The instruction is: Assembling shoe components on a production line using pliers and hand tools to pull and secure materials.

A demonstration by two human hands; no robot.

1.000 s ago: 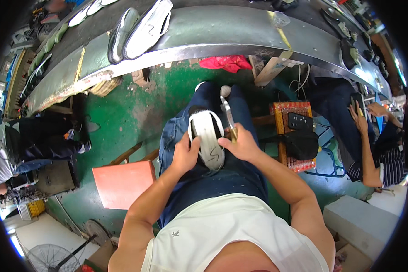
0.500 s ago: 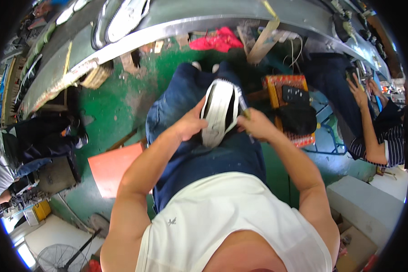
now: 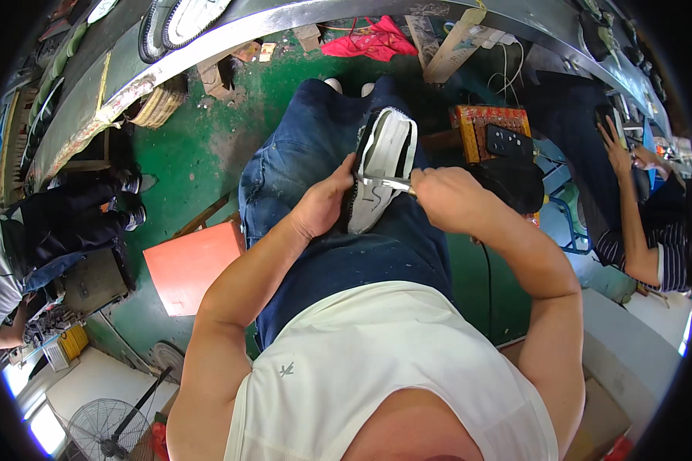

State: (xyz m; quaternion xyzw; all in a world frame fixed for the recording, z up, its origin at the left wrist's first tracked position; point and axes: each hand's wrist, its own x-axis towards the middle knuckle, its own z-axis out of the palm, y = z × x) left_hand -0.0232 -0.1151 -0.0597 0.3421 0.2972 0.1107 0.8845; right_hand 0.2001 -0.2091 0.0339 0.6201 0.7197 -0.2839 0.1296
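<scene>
An unfinished shoe (image 3: 386, 150) lies on my jeans, its white underside facing up and its grey, dark-edged upper around it. My left hand (image 3: 327, 201) grips the shoe's left side, with the thumb near its edge. In my closed right hand (image 3: 446, 198) is a silver metal hand tool (image 3: 392, 184), whose shaft crosses the shoe toward its left edge. The tool's exact kind is too small to make out, and its handle is hidden in my fist.
Several shoe parts (image 3: 196, 17) stand on the metal bench ahead. A pink box (image 3: 194, 266) sits at my left, and a patterned orange stool (image 3: 477, 119) with a phone (image 3: 509, 141) and black cloth at my right. People work on both sides. A fan (image 3: 109, 430) stands lower left.
My right hand has turned the tool from the shoe's right side to lie across it. The shoe has tilted and shifted slightly to the right.
</scene>
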